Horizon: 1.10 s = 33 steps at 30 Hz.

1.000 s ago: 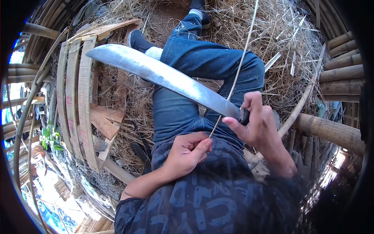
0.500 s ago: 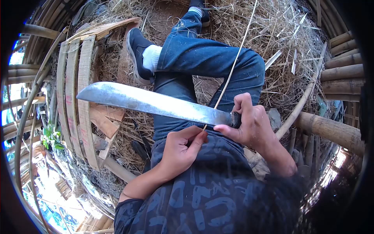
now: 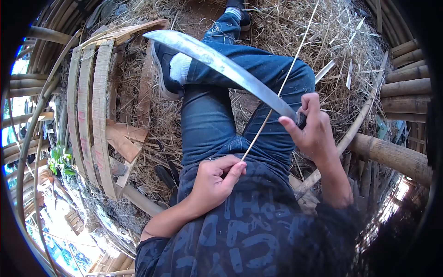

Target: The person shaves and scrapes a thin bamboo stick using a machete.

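My right hand (image 3: 314, 127) grips a machete (image 3: 217, 64) by its dark handle, most of which is hidden in the fingers. The long, wide blade points up and to the left over my crossed legs. A thin, pale strip, apparently bamboo (image 3: 260, 131), runs from my lap up past my raised knee to the top edge. My left hand (image 3: 218, 179) pinches its near end between thumb and forefinger, close to my shirt. Near the handle end, the blade crosses the strip and appears to touch it.
Wooden slats (image 3: 99, 115) stand at the left beside cut wood pieces (image 3: 123, 143). Dry straw and shavings (image 3: 332, 41) cover the ground. A thick bamboo pole (image 3: 392, 154) juts in from the right, with stacked bamboo poles (image 3: 406, 87) forming a wall above it.
The machete has moved away from my left hand, up along the strip, and its tip has swung upward and right. My left hand stays nearly in place, still pinching the strip.
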### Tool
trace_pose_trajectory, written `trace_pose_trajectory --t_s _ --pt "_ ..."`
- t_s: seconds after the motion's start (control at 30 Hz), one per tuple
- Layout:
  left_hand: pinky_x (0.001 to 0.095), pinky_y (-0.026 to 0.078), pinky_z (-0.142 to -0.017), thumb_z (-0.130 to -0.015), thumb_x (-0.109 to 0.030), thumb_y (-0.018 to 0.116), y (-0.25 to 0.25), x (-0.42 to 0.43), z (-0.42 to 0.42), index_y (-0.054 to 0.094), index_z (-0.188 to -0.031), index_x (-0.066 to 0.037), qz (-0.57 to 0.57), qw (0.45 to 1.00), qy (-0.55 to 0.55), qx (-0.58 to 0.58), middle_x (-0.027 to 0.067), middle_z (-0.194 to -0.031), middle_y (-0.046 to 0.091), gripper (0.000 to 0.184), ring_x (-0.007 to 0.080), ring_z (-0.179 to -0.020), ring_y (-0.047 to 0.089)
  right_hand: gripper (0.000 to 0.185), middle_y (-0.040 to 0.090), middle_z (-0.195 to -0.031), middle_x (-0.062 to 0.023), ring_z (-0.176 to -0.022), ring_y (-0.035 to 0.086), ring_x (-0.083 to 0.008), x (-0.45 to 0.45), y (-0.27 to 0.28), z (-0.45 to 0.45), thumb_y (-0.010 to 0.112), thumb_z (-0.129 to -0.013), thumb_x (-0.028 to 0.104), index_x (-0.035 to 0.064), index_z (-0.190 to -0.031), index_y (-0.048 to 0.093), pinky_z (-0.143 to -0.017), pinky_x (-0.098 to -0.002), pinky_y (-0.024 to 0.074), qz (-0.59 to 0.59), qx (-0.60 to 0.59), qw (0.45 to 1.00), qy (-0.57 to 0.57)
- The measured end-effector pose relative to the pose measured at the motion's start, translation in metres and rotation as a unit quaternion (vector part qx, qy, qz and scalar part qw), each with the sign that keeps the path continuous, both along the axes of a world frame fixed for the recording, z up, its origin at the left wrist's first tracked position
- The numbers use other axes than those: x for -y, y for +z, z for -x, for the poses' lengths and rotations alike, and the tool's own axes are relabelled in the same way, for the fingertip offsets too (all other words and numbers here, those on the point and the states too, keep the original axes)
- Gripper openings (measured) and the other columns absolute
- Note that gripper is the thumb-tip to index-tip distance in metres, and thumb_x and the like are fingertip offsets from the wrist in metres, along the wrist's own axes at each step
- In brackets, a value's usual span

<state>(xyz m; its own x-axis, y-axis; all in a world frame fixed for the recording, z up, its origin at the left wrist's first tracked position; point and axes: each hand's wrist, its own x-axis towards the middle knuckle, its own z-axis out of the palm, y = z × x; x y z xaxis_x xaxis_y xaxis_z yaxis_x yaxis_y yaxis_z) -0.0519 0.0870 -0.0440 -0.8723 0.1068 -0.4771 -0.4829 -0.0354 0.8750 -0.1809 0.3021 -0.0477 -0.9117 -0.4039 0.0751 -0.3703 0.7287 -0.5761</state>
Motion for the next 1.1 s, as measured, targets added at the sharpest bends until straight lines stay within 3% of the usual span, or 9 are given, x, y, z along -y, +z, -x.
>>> trace_pose_trajectory --t_s 0.13,0.2,0.27,0.43,0.5,0.6,0.93,1.03,1.1 --pt "0.0213 0.04 -0.053 -0.091 -0.005 0.057 0.004 -0.007 0.009 0.064 -0.085 0.005 0.016 1.0 0.001 -0.012 0.0041 -0.071 0.064 0.013 0.0043 -0.06 0.052 0.06 0.047 -0.055 -0.0082 -0.045 0.057 -0.0298 0.013 0.006 -0.025 0.071 -0.076 0.054 0.0042 -0.093 0.042 -0.043 -0.0377 0.0443 0.021 0.049 0.997 0.053" --pt "0.0207 0.028 -0.046 -0.095 -0.014 0.055 0.004 -0.008 0.01 0.063 -0.083 0.001 0.066 0.996 -0.005 -0.055 -0.0052 -0.056 0.048 0.021 0.0012 -0.051 0.038 0.061 0.048 -0.055 -0.0081 -0.045 0.057 -0.031 0.021 0.006 -0.032 0.07 -0.076 0.056 0.0044 -0.092 0.041 -0.042 -0.0374 0.0441 0.037 0.027 0.992 0.114" --pt "0.0205 0.029 -0.046 -0.094 -0.012 0.055 0.004 -0.007 0.008 0.063 -0.083 0.002 0.078 0.995 -0.004 -0.063 -0.0048 -0.056 0.048 0.02 0.0012 -0.051 0.039 0.061 0.048 -0.055 -0.0083 -0.045 0.057 -0.0302 0.022 0.005 -0.029 0.069 -0.076 0.057 0.0045 -0.091 0.041 -0.042 -0.0368 0.0438 0.04 0.031 0.991 0.121" --pt "0.0199 0.031 -0.046 -0.093 -0.008 0.056 0.003 -0.004 0.002 0.064 -0.083 0.002 0.044 0.997 0.018 -0.053 -0.0032 -0.055 0.049 0.016 0.0014 -0.051 0.042 0.058 0.046 -0.054 -0.0107 -0.045 0.056 -0.0301 0.007 -0.007 0.0 0.067 -0.08 0.053 0.0034 -0.092 0.04 -0.042 -0.0369 0.0428 0.04 0.038 0.998 -0.026" --pt "0.0202 0.038 -0.05 -0.089 -0.003 0.058 0.007 -0.002 0.003 0.066 -0.085 0.003 0.063 0.997 -0.003 -0.037 0.0061 -0.066 0.063 0.01 0.0043 -0.054 0.051 0.058 0.046 -0.054 -0.0108 -0.045 0.056 -0.0298 0.004 -0.008 0.002 0.067 -0.08 0.053 0.0035 -0.093 0.04 -0.043 -0.0368 0.0429 0.029 0.02 0.999 -0.037" --pt "0.0201 0.032 -0.045 -0.092 -0.007 0.056 0.005 -0.002 -0.001 0.064 -0.084 0.002 0.086 0.992 -0.027 -0.084 -0.0029 -0.053 0.05 0.014 0.0016 -0.049 0.042 0.059 0.045 -0.055 -0.0111 -0.047 0.057 -0.0301 0.002 -0.002 -0.003 0.066 -0.08 0.054 0.0033 -0.093 0.039 -0.044 -0.0369 0.0434 0.031 0.032 0.999 -0.022" --pt "0.0202 0.036 -0.046 -0.09 -0.005 0.059 0.011 0.014 -0.018 0.066 -0.083 0.001 0.125 0.987 -0.058 -0.083 0.0003 -0.054 0.053 0.011 0.003 -0.049 0.048 0.053 0.053 -0.064 -0.0182 -0.063 0.061 -0.0381 -0.029 -0.036 0.041 0.063 -0.085 0.049 0.0041 -0.095 0.037 -0.059 -0.0444 0.0469 -0.027 -0.053 0.992 -0.109" --pt "0.0235 0.041 -0.047 -0.089 -0.003 0.059 0.015 0.017 -0.018 0.066 -0.086 0.001 0.145 0.983 -0.084 -0.076 0.0075 -0.061 0.061 0.008 0.0089 -0.048 0.054 0.051 0.049 -0.062 -0.0165 -0.059 0.057 -0.0327 -0.04 -0.036 0.051 0.064 -0.085 0.046 0.0035 -0.095 0.038 -0.059 -0.0405 0.0458 -0.029 -0.001 0.986 -0.162" --pt "0.0209 0.035 -0.045 -0.092 -0.007 0.056 0.013 0.018 -0.018 0.065 -0.085 0.002 0.14 0.986 -0.072 -0.055 -0.0001 -0.053 0.051 0.014 0.0033 -0.048 0.047 0.047 0.047 -0.064 -0.0128 -0.057 0.051 -0.0236 -0.044 -0.032 0.054 0.066 -0.086 0.041 0.0031 -0.096 0.04 -0.058 -0.0352 0.0441 -0.028 0.053 0.975 -0.214"
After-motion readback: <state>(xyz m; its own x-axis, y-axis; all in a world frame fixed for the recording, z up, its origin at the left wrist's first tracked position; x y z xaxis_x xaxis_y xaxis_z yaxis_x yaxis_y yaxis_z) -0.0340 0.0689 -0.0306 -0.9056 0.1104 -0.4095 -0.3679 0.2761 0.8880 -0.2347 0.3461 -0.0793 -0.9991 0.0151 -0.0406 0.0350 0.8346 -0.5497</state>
